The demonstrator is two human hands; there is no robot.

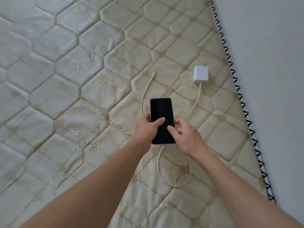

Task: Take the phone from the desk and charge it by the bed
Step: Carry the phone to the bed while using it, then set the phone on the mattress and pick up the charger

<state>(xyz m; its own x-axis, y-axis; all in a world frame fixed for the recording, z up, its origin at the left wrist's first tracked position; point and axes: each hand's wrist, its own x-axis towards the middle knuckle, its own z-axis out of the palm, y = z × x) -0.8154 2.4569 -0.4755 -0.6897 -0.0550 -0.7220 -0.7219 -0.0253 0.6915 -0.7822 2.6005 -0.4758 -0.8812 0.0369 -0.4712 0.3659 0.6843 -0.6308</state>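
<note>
A phone point(161, 111) with a dark screen and pale edges lies face up over the mattress point(82, 79). My left hand point(146, 127) grips its left edge, thumb across the screen. My right hand point(187, 137) touches its right side with the thumb on the glass and the fingers spread. A white charging cable point(174, 185) loops under the phone. Its free plug end point(154, 73) lies beyond the phone, unplugged. The other end runs to a white charger brick point(200, 74) lying on the mattress to the right.
The quilted cream mattress fills most of the view. Its black-and-white corded edge point(243, 104) runs down the right side against a plain grey wall point(271, 63).
</note>
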